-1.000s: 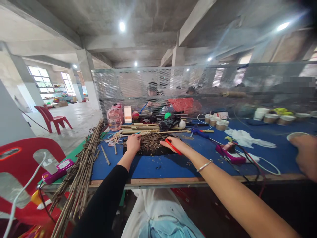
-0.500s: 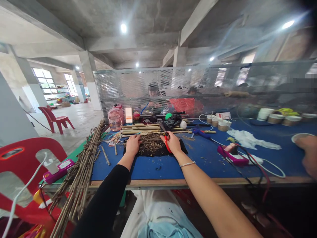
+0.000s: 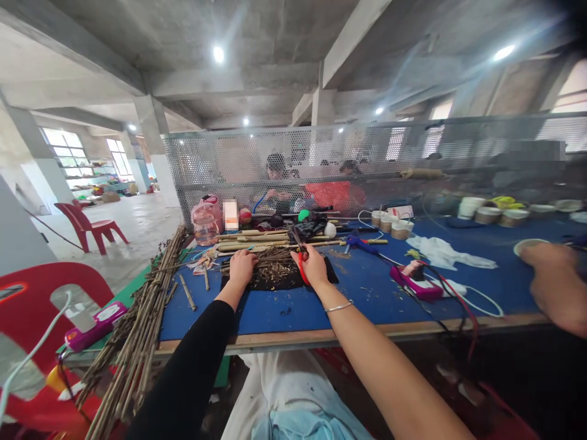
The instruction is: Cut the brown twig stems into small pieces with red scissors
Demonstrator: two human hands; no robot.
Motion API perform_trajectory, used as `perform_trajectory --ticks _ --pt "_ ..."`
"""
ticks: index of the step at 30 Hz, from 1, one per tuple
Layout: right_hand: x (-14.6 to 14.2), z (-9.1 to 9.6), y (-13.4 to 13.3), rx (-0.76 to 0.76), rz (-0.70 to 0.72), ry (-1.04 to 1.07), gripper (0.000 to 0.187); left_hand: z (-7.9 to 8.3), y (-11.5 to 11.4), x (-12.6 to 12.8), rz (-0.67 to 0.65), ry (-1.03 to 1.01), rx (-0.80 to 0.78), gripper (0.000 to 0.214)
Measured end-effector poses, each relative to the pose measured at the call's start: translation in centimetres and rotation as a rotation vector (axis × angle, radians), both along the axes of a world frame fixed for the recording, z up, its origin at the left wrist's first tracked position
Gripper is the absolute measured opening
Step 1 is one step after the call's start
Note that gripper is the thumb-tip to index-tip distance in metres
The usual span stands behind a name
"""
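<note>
A heap of short dry twig pieces (image 3: 274,270) lies on a black cloth (image 3: 326,276) on the blue table top (image 3: 358,293). My left hand (image 3: 241,267), in a black sleeve, rests palm down on the left side of the heap with its fingers curled over the twigs. My right hand (image 3: 312,266), a thin bangle on the wrist, is closed on red-handled scissors (image 3: 301,261) at the heap's right edge, blades pointing away from me.
Long sticks (image 3: 137,333) lean along the table's left edge. Bamboo rods (image 3: 257,239), a pink jug (image 3: 206,220), tape rolls (image 3: 400,230), a white rag (image 3: 443,253) and a pink device with cables (image 3: 415,282) lie behind and right. Another person's hand (image 3: 553,284) is at far right. Red chair (image 3: 32,305) at left.
My right hand drew in from the right onto the heap's edge, and the scissors turned to point away. The left hand stayed on the twigs. The view shifted slightly.
</note>
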State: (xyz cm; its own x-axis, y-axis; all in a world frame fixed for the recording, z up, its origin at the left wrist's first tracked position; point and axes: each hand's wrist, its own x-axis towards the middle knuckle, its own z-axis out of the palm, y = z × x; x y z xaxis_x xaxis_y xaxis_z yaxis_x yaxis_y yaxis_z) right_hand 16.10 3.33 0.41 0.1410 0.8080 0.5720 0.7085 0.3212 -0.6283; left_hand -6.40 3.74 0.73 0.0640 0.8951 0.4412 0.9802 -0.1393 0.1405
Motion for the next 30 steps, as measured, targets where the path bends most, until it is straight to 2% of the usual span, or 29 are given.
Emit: perform_trajectory --ticks 4,9,13,16,19,21,23,24,26,30 --pt "-0.1 -0.3 0.2 0.025 0.024 -0.002 0.044 0.4 0.1 0.0 -0.011 0.045 -0.008 0.023" --pt "-0.2 -0.3 0.1 0.027 0.028 -0.015 0.046 0.8 0.4 -0.5 -0.072 0.067 0.083 0.024" --pt "-0.3 -0.3 0.1 0.033 0.026 -0.028 0.047 1.6 0.6 -1.2 -0.118 -0.029 0.165 0.032" --pt "-0.3 -0.3 0.1 0.038 0.024 -0.039 0.047 2.8 0.6 -1.0 -0.158 -0.308 0.28 0.033" --pt "-0.3 -0.3 0.1 0.052 0.03 -0.039 0.047 3.8 0.5 0.2 -0.175 -0.851 0.361 0.023" --pt "-0.3 -0.3 0.1 0.061 0.03 -0.041 0.047 3.8 0.4 1.3 -0.203 -1.341 0.242 0.017" --pt "-0.3 -0.2 0.0 0.07 0.035 -0.05 0.046 3.1 0.0 2.3 -0.284 -1.729 0.038 0.012" --pt "-0.3 -0.2 -0.1 0.071 0.046 -0.055 0.045 2.6 -0.2 2.7 -0.341 -1.842 -0.04 0.01" --pt "-0.6 -0.2 -0.3 0.066 0.091 -0.068 0.041 1.5 -0.6 3.3 -0.364 -1.954 -0.153 0.01" --pt "-1.8 -0.1 -1.0 0.074 0.256 -0.098 0.036 0.0 -1.2 4.0 -0.328 -1.951 -0.258 0.011"
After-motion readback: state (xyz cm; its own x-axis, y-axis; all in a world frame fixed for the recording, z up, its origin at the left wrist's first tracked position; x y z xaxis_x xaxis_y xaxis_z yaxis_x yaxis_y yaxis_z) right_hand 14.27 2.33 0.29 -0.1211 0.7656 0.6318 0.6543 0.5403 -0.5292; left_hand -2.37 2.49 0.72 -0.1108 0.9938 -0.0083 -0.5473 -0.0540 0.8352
